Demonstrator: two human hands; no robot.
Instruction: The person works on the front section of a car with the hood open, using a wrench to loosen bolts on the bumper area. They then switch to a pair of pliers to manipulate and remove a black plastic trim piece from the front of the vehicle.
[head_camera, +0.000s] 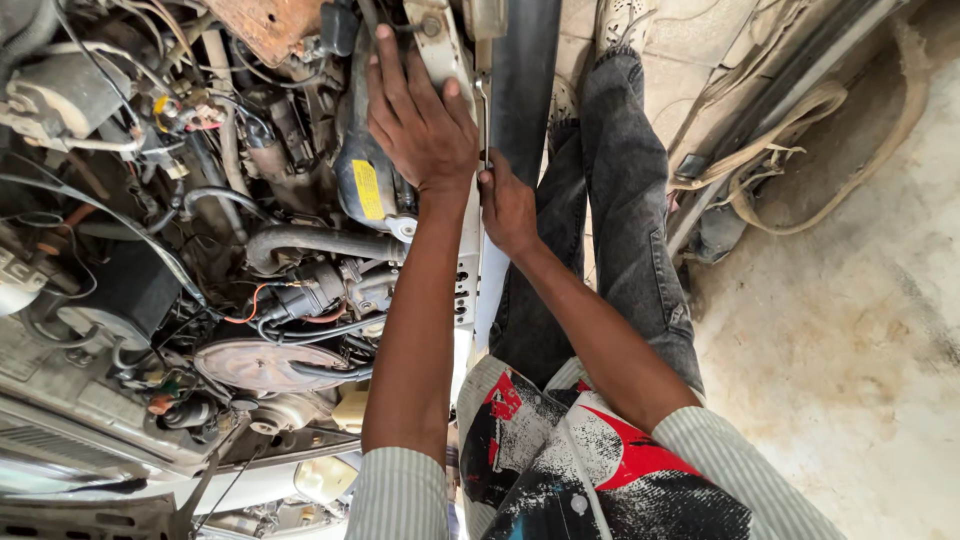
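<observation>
Here the left hand (420, 125) lies flat on the engine bay's front edge, fingers (385, 70) spread and released, gripping nothing; it reads as a bracing hand that steadies the person leaning over the car. Its fingertips reach toward a rusty plate (268, 25) just beyond them, and a dark reservoir with a yellow label (365, 185) sits right under the heel of the palm. The right hand (507, 205) is clenched around a slim metal wrench (484, 115), whose shaft runs up from the fist along the white front panel (468, 250), close beside the left thumb. Held upright like this, the tool seems to be set on a fastener at the panel's top, though its head is too small to make out. A ribbed black hose (315, 240) curves below the left wrist
</observation>
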